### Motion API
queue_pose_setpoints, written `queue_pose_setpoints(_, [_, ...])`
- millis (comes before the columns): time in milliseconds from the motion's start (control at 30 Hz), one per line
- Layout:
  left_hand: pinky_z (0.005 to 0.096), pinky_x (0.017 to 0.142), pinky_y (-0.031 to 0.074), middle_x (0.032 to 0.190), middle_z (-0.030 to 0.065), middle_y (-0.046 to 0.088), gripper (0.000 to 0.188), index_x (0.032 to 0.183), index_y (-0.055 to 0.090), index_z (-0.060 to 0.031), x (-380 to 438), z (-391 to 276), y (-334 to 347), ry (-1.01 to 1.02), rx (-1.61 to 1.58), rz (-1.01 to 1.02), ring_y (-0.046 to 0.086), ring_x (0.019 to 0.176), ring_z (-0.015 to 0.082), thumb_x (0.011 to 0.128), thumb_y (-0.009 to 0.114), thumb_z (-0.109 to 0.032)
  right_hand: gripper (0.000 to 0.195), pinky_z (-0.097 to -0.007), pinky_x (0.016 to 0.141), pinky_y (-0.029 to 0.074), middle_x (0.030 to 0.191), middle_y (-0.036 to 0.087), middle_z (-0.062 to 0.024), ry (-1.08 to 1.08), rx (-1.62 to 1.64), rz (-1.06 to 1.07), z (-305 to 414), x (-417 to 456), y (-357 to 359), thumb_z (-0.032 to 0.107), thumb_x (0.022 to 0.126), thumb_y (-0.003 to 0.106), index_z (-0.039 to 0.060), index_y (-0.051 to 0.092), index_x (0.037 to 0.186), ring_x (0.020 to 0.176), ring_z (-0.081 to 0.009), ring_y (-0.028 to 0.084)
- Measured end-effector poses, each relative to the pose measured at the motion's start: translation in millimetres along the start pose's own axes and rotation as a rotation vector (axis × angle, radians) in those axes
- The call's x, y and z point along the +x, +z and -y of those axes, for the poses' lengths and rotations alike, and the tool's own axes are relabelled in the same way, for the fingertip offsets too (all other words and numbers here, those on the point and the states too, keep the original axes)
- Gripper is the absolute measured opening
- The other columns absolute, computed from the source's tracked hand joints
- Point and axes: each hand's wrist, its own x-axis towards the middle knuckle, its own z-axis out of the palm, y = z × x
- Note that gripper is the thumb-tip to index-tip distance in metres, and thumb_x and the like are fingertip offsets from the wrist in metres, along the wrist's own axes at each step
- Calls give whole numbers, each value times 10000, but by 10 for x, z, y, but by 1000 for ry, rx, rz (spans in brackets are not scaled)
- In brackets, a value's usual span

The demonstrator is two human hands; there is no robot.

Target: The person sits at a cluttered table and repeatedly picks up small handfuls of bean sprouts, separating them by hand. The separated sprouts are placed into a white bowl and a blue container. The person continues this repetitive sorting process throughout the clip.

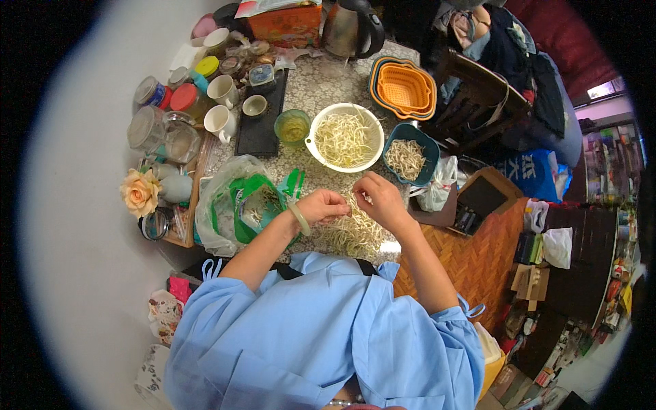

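Note:
My left hand [325, 206], with a pale bangle [299, 219] at its wrist, pinches something thin, perhaps a bean sprout, over a loose pile of bean sprouts [353, 233]. Close beside it, my right hand [378, 197] has thumb and fingertips brought together; whether a sprout is between them cannot be made out. Beyond the hands, a white plastic colander [380, 148] holds many sprouts. To its right, a dark teal basket [434, 156] contains short, paler sprout pieces. An opened green and clear plastic bag [215, 215] with sprouts inside lies left of my left hand.
Left of the colander are a green glass bowl [292, 115], a black tray [258, 137] and white mugs [220, 122]. Lidded jars [189, 100] crowd the left side. Nested orange baskets [405, 89] sit at the back right, near an electric kettle [348, 31]. A wooden chair [474, 87] stands right.

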Motion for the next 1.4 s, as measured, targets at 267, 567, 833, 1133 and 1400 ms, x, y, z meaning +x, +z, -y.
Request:
queue_pose_setpoints(267, [164,368,250,582,-31,490,185,842,597,-14,1,-178,84,113,31,-67,362,417,26,833,545,-191,45,-198,565,412,698,557,-11,505,346,-459,-471,-141,-288,52,794,550,17,573,811,635,-59,515])
queue_pose_setpoints(567, [162,380,244,569,-47,442,146,855,600,-16,43,-161,98,181,-66,-120,344,444,11,825,556,-152,89,-178,559,397,690,554,17,688,1009,19,-56,-173,-58,111,809,555,23,557,814,616,-44,500])
queue_pose_setpoints(833, [165,373,256,600,-27,481,138,854,589,-8,18,-170,54,211,-159,-143,349,433,22,830,548,-137,190,-255,504,414,648,567,-24,293,-228,-186,-263,332,-38,140,826,524,-30,571,756,587,-94,537])
queue_pose_setpoints(1133, [156,386,272,647,-8,539,152,842,591,-29,77,-141,38,349,-161,-309,390,460,20,826,562,-177,224,-175,591,387,749,592,-5,605,1017,125,52,-82,232,248,844,524,37,584,892,669,-53,526])
queue_pose_setpoints(1400, [151,379,268,587,-21,488,133,824,578,-29,87,172,202,323,-316,-306,377,434,16,839,534,-154,182,-185,553,387,686,549,9,870,1607,-92,67,-403,454,217,858,495,52,570,849,593,-69,491])
